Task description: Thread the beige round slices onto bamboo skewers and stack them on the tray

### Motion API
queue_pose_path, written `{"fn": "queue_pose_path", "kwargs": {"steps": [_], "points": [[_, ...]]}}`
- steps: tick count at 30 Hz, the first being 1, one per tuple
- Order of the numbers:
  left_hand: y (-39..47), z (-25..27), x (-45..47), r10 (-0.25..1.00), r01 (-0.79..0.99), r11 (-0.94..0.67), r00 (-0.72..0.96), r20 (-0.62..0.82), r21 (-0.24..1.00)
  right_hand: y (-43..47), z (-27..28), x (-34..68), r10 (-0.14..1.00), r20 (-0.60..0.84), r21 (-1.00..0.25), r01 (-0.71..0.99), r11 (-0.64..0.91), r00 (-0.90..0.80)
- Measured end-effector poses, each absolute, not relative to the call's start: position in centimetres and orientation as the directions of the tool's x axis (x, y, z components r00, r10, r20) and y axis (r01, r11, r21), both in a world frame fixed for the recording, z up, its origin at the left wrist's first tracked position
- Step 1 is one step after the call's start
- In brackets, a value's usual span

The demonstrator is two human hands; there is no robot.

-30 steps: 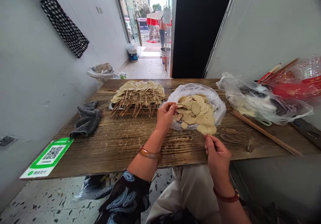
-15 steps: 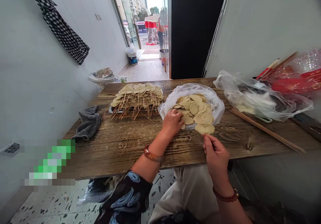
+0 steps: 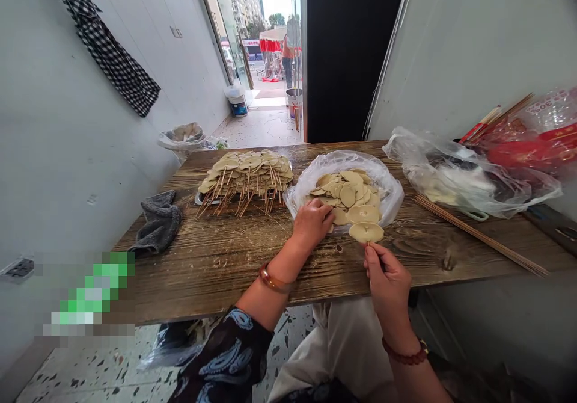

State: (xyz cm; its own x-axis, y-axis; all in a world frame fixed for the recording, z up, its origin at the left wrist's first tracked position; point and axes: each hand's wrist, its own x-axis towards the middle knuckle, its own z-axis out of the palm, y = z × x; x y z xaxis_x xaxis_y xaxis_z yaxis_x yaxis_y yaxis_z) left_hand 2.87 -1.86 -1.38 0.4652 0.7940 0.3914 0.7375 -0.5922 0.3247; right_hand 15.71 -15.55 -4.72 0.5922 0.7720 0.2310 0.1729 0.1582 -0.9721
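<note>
My right hand pinches a thin wooden skewer upright near the table's front edge. Threaded at its upper end is a pale, flat oval slice, with another slice just beyond it. Loose slices of the same kind lie in a heap inside an open clear plastic bag. At the bag's near left edge, my left hand reaches among the slices with its fingers curled inward. Whatever those fingertips hold is hidden from me. What the slices are made of, I cannot tell.
Left of the bag, filled skewers are piled on a metal tray. A grey cloth lies at the table's left side. Bare skewers and another plastic bag are on the right. A person stands outside the doorway.
My left hand has shifted slightly to the right over the slices. My right hand and its skewer stay nearly in place; the whole view has moved a little.
</note>
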Motion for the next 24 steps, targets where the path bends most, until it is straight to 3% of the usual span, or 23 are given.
{"fn": "queue_pose_path", "kwargs": {"steps": [4,7,11,15,20,24], "points": [[-2.1,-1.3,3.2,0.78,0.689,-0.615,0.462,0.422,0.382,-15.7,-4.5,15.7,0.789,0.226,-0.972,0.182,0.146,0.571],[-1.9,-1.3,3.4,0.779,0.593,-0.624,0.424,0.461,0.509,-15.8,-4.5,15.7,0.797,0.206,-0.977,0.164,0.136,0.568],[-1.2,-1.5,3.3,0.849,0.355,-0.527,0.256,0.461,0.773,-15.7,-4.8,15.8,0.793,0.207,-0.977,0.156,0.143,0.573],[-0.8,-1.0,2.8,0.921,0.062,-0.376,0.136,0.365,0.925,-15.7,-4.9,15.7,0.79,0.214,-0.975,0.174,0.138,0.575],[-1.0,-0.5,2.3,0.985,-0.203,-0.09,0.126,0.117,0.975,-15.6,-4.9,15.7,0.773,0.245,-0.966,0.218,0.141,0.585],[-1.2,-0.6,2.5,0.99,-0.118,-0.084,0.105,0.097,0.989,-15.5,-4.9,15.7,0.775,0.256,-0.962,0.23,0.146,0.578]]}}
